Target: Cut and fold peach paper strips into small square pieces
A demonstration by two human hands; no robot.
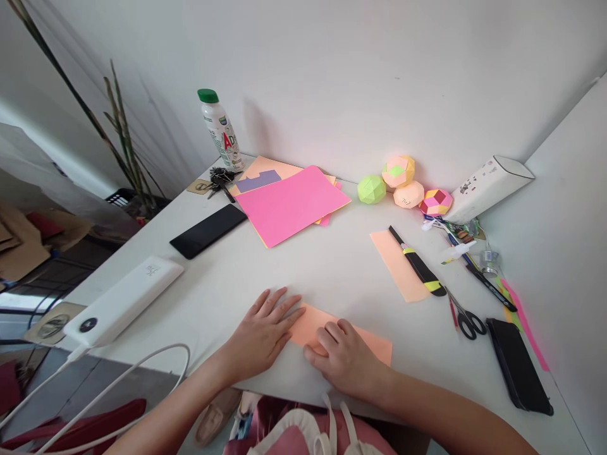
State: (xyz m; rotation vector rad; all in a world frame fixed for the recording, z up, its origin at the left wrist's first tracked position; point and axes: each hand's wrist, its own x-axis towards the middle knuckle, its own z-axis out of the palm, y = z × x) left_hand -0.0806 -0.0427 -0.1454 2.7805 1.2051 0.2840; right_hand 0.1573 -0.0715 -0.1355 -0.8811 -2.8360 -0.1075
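Note:
A strip of orange paper [370,343] lies on the white table [332,272] near its front edge. My left hand [263,332] rests flat on the table with fingers stretched out, fingertips touching the strip's left end. My right hand [344,357] sits on the middle of the strip with fingers curled, pressing down on it. Part of the paper is hidden under my right hand.
A second orange strip [396,268] with a black-yellow cutter [417,262], scissors [467,319], pens and a dark phone [519,366] lie right. Paper balls [398,180] and a white box [488,186] stand behind. Pink sheets [291,202], keys, a bottle [220,129], another phone [208,230] and a power bank [126,300] are left.

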